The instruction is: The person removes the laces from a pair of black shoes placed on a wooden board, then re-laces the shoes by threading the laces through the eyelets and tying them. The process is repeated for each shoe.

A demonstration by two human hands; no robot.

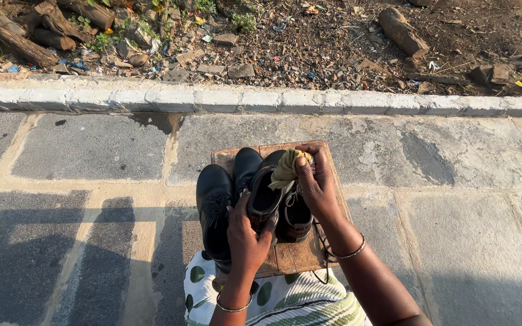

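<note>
left hand grips black boot by the heel, right hand rubs yellow cloth at its collar; second boot beside looks untouched.

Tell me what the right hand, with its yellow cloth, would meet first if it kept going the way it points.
Probably the black shoe that the left hand steadies: the right hand presses the yellow cloth toward its opening, though depth is unclear.
</note>
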